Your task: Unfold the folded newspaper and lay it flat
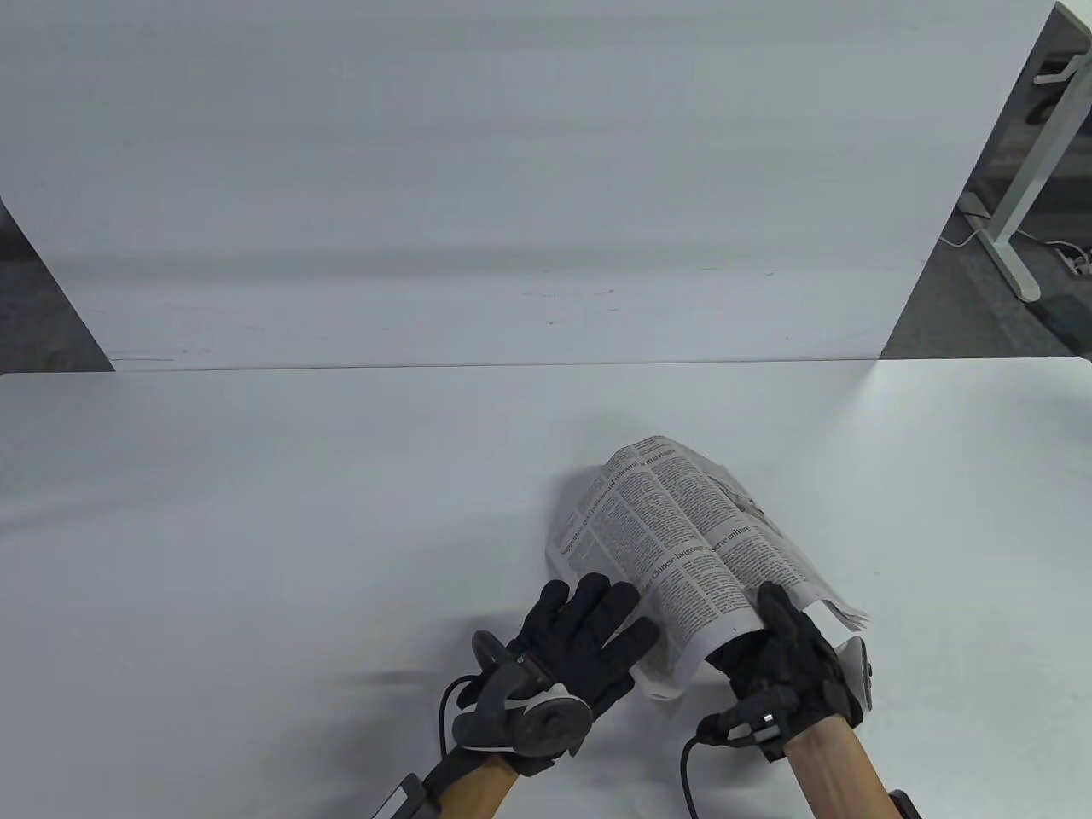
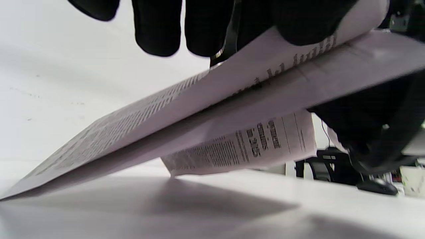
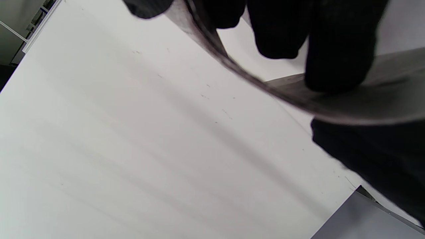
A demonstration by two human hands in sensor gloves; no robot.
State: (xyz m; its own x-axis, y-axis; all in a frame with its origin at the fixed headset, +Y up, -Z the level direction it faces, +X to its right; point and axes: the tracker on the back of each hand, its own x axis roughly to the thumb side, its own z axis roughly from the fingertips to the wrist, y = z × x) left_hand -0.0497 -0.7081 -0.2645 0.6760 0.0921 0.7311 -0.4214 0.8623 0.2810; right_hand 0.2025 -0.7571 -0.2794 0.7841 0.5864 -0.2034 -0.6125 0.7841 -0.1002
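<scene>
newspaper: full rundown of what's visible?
The newspaper is thin greyish newsprint with dense black text columns and headlines, still folded in layers and bowed into an arch. Its near end is lifted; the far left corner touches the white table. The left hand rests on its near-left edge; the right hand grips the near-right edge.

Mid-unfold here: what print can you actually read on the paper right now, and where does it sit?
"Chinese language": a headline fragment on the newspaper, near the left hand, table view.
"culture": likely, the end of a headline on the panel toward the right hand; uncertain.
Headline along the far left edge: too small and tilted to read.
Column text: too small.
Left wrist view: bold headings on the lifted sheet, blurred, unreadable.
Right wrist view: none.
</scene>
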